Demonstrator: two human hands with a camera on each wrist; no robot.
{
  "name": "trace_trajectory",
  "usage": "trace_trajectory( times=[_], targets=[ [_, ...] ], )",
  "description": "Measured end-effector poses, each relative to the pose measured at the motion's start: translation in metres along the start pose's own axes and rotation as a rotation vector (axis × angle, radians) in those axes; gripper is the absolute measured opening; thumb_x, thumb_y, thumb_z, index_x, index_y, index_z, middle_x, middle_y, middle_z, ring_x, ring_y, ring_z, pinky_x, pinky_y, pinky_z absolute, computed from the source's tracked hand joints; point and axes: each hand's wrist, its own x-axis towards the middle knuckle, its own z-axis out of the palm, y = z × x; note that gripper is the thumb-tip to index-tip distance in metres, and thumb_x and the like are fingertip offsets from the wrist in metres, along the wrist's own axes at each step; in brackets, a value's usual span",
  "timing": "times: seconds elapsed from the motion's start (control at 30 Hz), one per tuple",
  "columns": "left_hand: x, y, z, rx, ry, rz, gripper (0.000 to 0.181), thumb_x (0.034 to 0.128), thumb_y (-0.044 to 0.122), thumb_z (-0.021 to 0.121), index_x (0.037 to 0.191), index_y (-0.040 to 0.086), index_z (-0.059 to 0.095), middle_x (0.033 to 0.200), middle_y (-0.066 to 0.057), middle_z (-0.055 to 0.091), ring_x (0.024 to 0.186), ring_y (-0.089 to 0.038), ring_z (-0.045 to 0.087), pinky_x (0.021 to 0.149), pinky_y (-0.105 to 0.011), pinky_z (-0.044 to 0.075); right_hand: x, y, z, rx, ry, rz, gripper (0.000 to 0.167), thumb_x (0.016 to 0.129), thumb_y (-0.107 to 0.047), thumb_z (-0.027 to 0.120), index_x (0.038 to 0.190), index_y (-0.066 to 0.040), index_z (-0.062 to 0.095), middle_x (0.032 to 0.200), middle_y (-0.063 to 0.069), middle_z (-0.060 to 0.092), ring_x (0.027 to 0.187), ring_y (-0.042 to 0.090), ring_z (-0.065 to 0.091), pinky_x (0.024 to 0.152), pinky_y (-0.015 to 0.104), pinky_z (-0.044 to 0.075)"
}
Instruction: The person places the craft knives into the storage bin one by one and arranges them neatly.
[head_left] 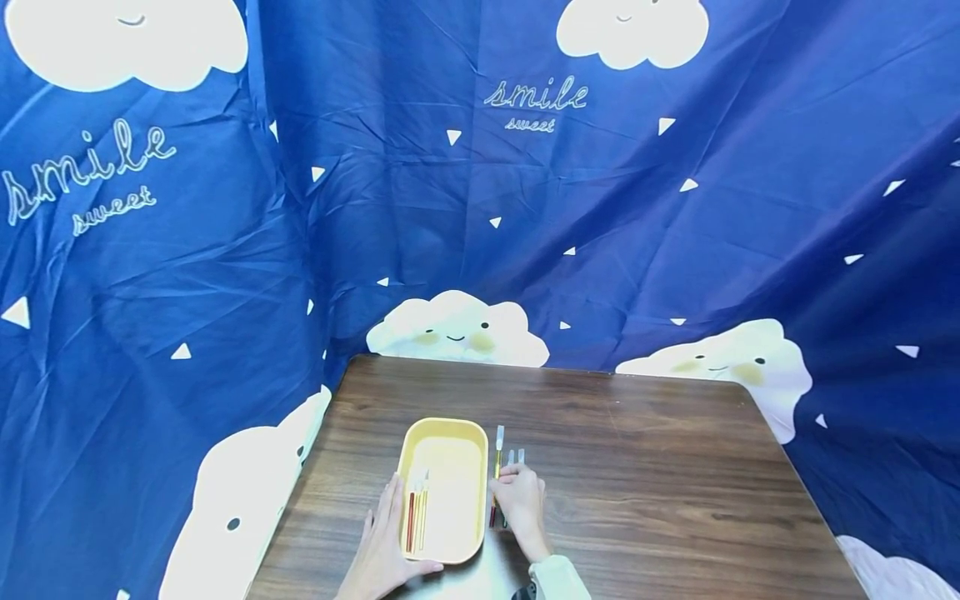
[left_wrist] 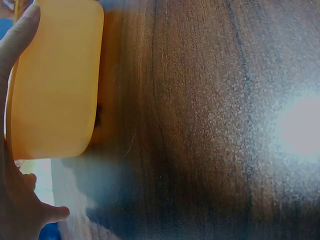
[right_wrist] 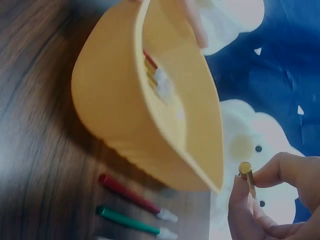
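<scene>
Gold pen (right_wrist: 245, 169) in the right hand (head_left: 520, 500), beside the long right wall of the tray (head_left: 457, 479); in the head view its long axis runs nearly parallel to that wall, pale tip pointing away from the person. The desk (head_left: 660, 467) underneath has dark-streaked brown wood grain and a glossy glare. The tray is a deep yellow oblong with rounded corners, seemingly matte plastic. Left hand (head_left: 381, 550), farther from the pen, spreads nearly straight fingers along the tray's left wall, thumb at the near end. The right hand pinches the pen between thumb and fingertips. Slim red and gold pens (head_left: 417, 523) lie lengthwise inside; a tapered red pen (right_wrist: 130, 193) and green pen (right_wrist: 129, 220) rest outside, right of the tray.
</scene>
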Motion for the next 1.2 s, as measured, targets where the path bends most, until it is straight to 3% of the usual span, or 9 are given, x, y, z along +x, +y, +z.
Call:
trace_trajectory(
  times=[0.3,0.7,0.97,1.2],
  targets=[
    [-0.001,-0.001,0.001,0.007,0.004,-0.004,0.156,0.0605,0.086,0.083,0.169,0.002,0.007,0.173,-0.024,0.014,0.154,-0.049,0.026,0.111,-0.082,0.027,-0.011,-0.017,0.019,0.046,-0.081,-0.022,0.021,0.070,-0.006,0.076,0.090,-0.005,0.070,0.071,-0.003,0.072,0.065,0.014,0.067,0.064,0.034,0.057],
    [-0.003,-0.004,0.005,0.017,0.052,0.050,0.153,0.0619,0.081,0.085,0.168,-0.001,0.011,0.172,-0.026,0.017,0.154,-0.047,0.029,0.108,-0.083,0.029,-0.023,-0.026,0.045,0.074,-0.150,-0.074,0.023,0.069,-0.001,0.079,0.089,-0.005,0.069,0.070,0.000,0.072,0.065,0.013,0.065,0.061,0.032,0.056],
    [-0.003,-0.004,0.008,0.019,0.076,0.078,0.153,0.0618,0.084,0.083,0.167,-0.001,0.013,0.172,-0.025,0.019,0.153,-0.047,0.031,0.108,-0.083,0.030,-0.031,-0.027,0.065,0.060,-0.159,-0.078,0.021,0.070,0.001,0.080,0.085,-0.005,0.067,0.068,-0.001,0.071,0.062,0.011,0.064,0.059,0.030,0.055],
    [-0.004,-0.003,0.006,0.016,0.064,0.054,0.154,0.0607,0.085,0.082,0.167,-0.002,0.013,0.172,-0.025,0.018,0.153,-0.046,0.029,0.109,-0.082,0.029,-0.038,-0.022,0.083,-0.008,-0.173,-0.084,0.021,0.070,0.006,0.079,0.081,-0.005,0.065,0.066,-0.002,0.064,0.060,0.012,0.060,0.055,0.028,0.052]
  ],
)
